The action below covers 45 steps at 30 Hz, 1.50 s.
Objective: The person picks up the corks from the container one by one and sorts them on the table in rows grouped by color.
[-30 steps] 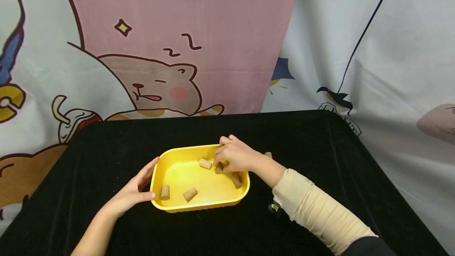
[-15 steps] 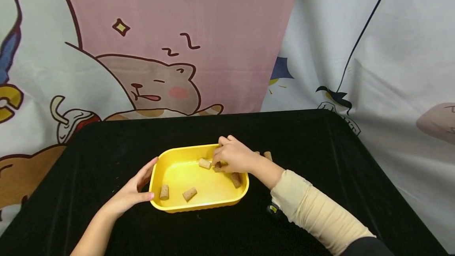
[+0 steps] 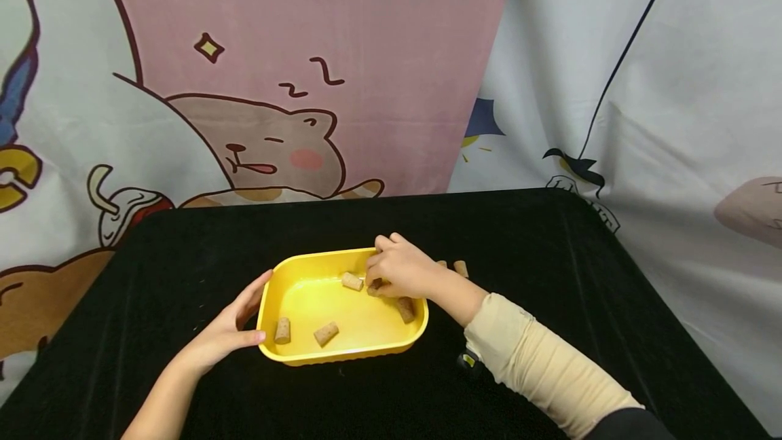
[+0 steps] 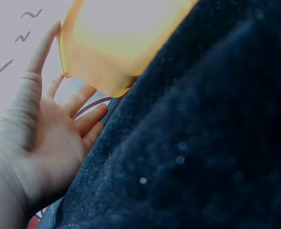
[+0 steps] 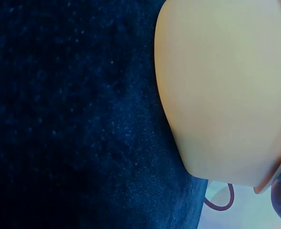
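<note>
In the head view a yellow plastic tray (image 3: 342,352) lies on the black cloth. My left hand (image 3: 226,331) rests against its left end, thumb and fingers spread and touching the rim. The left wrist view shows that hand (image 4: 55,124) with its fingers extended beside the tray wall (image 4: 100,78). Over the tray's far right part, my right hand (image 3: 400,267) pinches a cork (image 3: 374,288), partly hidden by the fingers. Around it in the tray lie a pale cork (image 3: 352,281), a darker cork (image 3: 406,309), and near the front a cork (image 3: 326,333) and a cork (image 3: 282,331).
Behind my right wrist, a cork (image 3: 461,268) and another partly hidden cork (image 3: 442,263) are on the black cloth (image 3: 519,236) outside the tray. A printed curtain (image 3: 397,87) hangs beyond the table's far edge. The tray's outer wall (image 5: 226,95) fills much of the right wrist view.
My right hand has shifted very slightly with the cork at its fingertips. A second cork outside the tray has come into sight behind the right wrist. The left hand stays against the tray.
</note>
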Each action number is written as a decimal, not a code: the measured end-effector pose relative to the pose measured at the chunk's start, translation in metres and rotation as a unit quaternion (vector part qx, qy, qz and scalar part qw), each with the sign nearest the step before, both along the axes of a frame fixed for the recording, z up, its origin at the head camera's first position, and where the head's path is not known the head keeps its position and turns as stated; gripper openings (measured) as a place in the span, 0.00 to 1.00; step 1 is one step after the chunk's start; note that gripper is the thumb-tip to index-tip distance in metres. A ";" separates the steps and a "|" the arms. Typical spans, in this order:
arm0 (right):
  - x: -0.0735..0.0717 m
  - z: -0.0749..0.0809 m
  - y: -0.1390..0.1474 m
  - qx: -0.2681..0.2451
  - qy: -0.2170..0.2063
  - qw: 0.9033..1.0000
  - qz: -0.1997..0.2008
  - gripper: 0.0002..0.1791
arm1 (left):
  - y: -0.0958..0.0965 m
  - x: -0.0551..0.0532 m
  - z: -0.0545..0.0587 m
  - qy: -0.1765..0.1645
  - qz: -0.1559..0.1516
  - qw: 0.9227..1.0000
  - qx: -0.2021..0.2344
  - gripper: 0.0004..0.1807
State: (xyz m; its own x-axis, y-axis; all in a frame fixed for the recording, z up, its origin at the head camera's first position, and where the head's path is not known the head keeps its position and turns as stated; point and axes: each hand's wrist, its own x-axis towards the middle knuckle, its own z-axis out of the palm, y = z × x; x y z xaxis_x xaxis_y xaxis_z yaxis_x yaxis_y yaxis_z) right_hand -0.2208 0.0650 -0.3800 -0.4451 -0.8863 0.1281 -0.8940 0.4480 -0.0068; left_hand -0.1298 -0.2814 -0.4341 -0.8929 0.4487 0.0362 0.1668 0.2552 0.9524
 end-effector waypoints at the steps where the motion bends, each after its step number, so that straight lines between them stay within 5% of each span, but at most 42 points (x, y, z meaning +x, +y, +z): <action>1: 0.000 0.000 0.000 -0.003 0.000 1.000 0.001 0.06 | 0.000 0.000 0.000 0.001 0.000 1.000 0.000 0.44; 20: 0.006 0.001 0.009 -0.104 -0.021 0.993 -0.050 0.07 | 0.000 -0.001 0.000 0.003 -0.008 1.000 0.006 0.44; 45: 0.041 0.025 0.039 -0.260 -0.032 0.948 -0.181 0.07 | -0.001 0.000 -0.002 0.007 -0.003 1.000 0.000 0.44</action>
State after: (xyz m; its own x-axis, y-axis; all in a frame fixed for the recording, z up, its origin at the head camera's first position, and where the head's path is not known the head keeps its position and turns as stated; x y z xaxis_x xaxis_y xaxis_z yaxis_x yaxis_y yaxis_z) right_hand -0.1798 0.1035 -0.3548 -0.7292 -0.4992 0.4680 -0.6732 0.6458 -0.3602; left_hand -0.1298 -0.2823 -0.4361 -0.8896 0.4542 0.0480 0.1812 0.2545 0.9500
